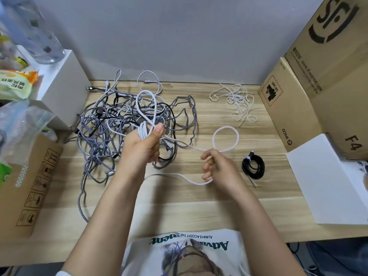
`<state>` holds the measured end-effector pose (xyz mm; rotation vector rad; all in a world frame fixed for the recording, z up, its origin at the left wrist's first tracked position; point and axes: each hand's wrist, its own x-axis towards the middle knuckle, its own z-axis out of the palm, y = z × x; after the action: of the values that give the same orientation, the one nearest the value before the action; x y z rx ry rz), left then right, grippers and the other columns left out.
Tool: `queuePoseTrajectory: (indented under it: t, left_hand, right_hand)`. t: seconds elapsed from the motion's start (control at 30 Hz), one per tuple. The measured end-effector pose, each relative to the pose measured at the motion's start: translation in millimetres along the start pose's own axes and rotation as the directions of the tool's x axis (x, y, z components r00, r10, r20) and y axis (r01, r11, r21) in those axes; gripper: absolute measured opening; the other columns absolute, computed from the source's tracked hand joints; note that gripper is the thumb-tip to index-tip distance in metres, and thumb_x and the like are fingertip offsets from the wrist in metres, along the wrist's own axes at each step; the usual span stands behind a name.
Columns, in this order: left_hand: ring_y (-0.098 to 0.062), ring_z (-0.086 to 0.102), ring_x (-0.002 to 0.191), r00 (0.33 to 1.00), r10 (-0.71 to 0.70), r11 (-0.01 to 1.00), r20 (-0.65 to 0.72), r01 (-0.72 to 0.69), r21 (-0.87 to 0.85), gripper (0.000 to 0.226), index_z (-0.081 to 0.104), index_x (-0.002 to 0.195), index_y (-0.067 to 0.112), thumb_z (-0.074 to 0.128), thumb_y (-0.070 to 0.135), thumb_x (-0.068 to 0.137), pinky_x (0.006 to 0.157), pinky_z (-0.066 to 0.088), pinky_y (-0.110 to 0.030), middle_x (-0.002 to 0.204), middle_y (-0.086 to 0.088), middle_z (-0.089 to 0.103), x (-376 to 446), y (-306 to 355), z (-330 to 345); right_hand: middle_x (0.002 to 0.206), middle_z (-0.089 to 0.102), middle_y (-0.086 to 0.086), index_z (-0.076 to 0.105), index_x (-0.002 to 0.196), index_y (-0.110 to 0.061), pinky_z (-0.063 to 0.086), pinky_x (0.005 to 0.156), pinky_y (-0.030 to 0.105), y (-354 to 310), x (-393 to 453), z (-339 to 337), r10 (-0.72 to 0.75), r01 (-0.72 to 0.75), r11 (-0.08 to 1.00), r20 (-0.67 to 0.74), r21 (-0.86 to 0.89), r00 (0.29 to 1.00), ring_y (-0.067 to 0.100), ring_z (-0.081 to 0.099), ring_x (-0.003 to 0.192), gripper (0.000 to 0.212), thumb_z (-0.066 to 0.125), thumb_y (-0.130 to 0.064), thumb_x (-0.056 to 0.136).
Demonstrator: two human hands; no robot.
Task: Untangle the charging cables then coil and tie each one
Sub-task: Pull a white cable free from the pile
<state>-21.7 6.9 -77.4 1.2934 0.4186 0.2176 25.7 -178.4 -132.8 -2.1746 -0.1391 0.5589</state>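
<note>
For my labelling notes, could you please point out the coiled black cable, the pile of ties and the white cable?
Coiled black cable (253, 167): head view, coil's rim.
Pile of ties (237, 101): head view, pile's middle.
White cable (225, 138): head view, free loop.

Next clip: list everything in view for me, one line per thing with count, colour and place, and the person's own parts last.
white cable: one, white, partly coiled in the left hand, one loop running to the right hand
cable tangle: one pile, grey, black and white, left-centre of the table
coiled cable: one, black, tied, right of the right hand
ties: a loose pile, cream, back right of the table
cardboard boxes: several, brown, right edge; one more at the left edge
white sheet: one, white, front right
bottle: one, clear, back left on a white block
snack bags: a few, green and yellow, far left
table: one, light wood
left hand: grips the white coil
right hand: pinches the white cable
</note>
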Motion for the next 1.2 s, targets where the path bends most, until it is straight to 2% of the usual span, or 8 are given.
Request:
queuePoseTrajectory:
  t: [0.17,0.33,0.5,0.73,0.9,1.03,1.13,1.2]
  left_hand:
    - [-0.010,0.019,0.041,0.997,0.035,0.994,-0.071,-0.027,0.109,0.039,0.033,0.061,0.017,0.053,0.014,0.094,0.040,0.018,-0.020,0.043,0.008,0.025,1.0,-1.9,0.0]
    - [-0.007,0.031,0.040,0.989,0.119,0.959,-0.084,-0.093,0.270,0.039,0.038,0.058,0.019,0.059,0.017,0.091,0.041,0.025,-0.019,0.043,0.011,0.037,3.2,-6.8,-3.4]
    - [0.005,0.040,0.040,0.981,0.155,0.921,-0.114,-0.102,0.376,0.032,0.050,0.060,0.023,0.062,0.018,0.089,0.049,0.031,-0.023,0.041,0.019,0.048,4.2,-11.1,-5.7]
    - [-0.001,0.037,0.041,0.989,0.130,0.922,-0.068,-0.096,0.374,0.024,0.057,0.065,0.012,0.066,0.019,0.086,0.049,0.029,-0.027,0.042,0.014,0.046,-0.9,-9.6,1.0]
    - [0.003,0.040,0.041,0.988,0.120,0.939,0.097,-0.145,0.313,0.019,0.060,0.067,0.013,0.066,0.011,0.084,0.044,0.032,-0.014,0.044,0.014,0.050,-13.1,-5.3,18.5]
    - [-0.001,0.057,0.059,0.956,0.131,0.926,0.263,-0.212,0.311,0.007,0.069,0.082,0.006,0.068,0.012,0.078,0.057,0.045,-0.018,0.064,0.002,0.067,-21.7,-3.8,24.4]
    - [0.006,0.049,0.047,0.951,0.106,0.920,0.291,-0.205,0.335,0.015,0.064,0.080,0.013,0.063,-0.002,0.084,0.048,0.036,-0.009,0.050,0.012,0.058,-25.2,1.5,25.6]
    - [0.004,0.042,0.041,0.959,0.038,0.944,0.280,-0.127,0.306,0.017,0.063,0.078,0.017,0.066,0.001,0.083,0.044,0.033,-0.012,0.045,0.014,0.049,-25.6,3.5,22.5]
  right_hand:
    - [0.068,0.063,-0.006,0.037,0.105,-0.031,0.034,0.053,0.015,-41.7,-16.7,-38.8,-0.346,0.344,0.938,-0.199,-0.043,0.917,0.001,0.048,0.048,0.027,0.046,-0.008,0.096]
    - [0.065,0.060,-0.019,0.059,0.088,-0.034,0.045,0.059,0.027,-74.2,-39.8,-57.8,-0.536,0.615,0.779,-0.639,-0.123,0.551,0.002,0.055,0.057,0.005,0.056,-0.036,0.092]
    - [0.054,0.059,0.001,0.067,0.060,-0.006,0.038,0.046,0.033,-80.4,-47.2,-71.4,-0.674,0.521,0.714,-0.660,-0.467,0.331,0.021,0.050,0.048,0.038,0.070,-0.037,0.083]
    - [0.078,0.058,-0.004,0.069,0.073,-0.019,0.041,0.071,0.032,-51.1,-14.5,-44.5,-0.579,0.409,0.811,-0.469,-0.418,0.668,0.021,0.055,0.080,0.017,0.069,-0.037,0.074]
    - [0.091,0.059,-0.009,0.054,0.099,-0.034,0.046,0.079,0.017,-67.9,-20.9,-11.0,-0.359,0.380,0.857,-0.126,0.349,0.925,-0.003,0.056,0.077,0.027,0.068,-0.017,0.084]
    - [0.088,0.063,-0.006,0.051,0.109,-0.033,0.052,0.071,0.030,-69.0,-23.0,5.3,-0.313,0.248,0.851,0.066,0.464,0.948,0.008,0.059,0.073,0.026,0.063,-0.027,0.087]
    - [0.056,0.058,-0.011,0.058,0.107,-0.026,0.043,0.049,0.020,-64.1,-22.8,4.6,-0.311,0.269,0.866,0.035,0.422,0.950,0.004,0.051,0.049,0.018,0.061,-0.028,0.089]
    - [0.063,0.065,-0.005,0.066,0.091,-0.027,0.048,0.057,0.030,-62.7,-23.0,0.5,-0.317,0.315,0.881,-0.053,0.353,0.947,0.012,0.060,0.059,0.011,0.064,-0.035,0.083]
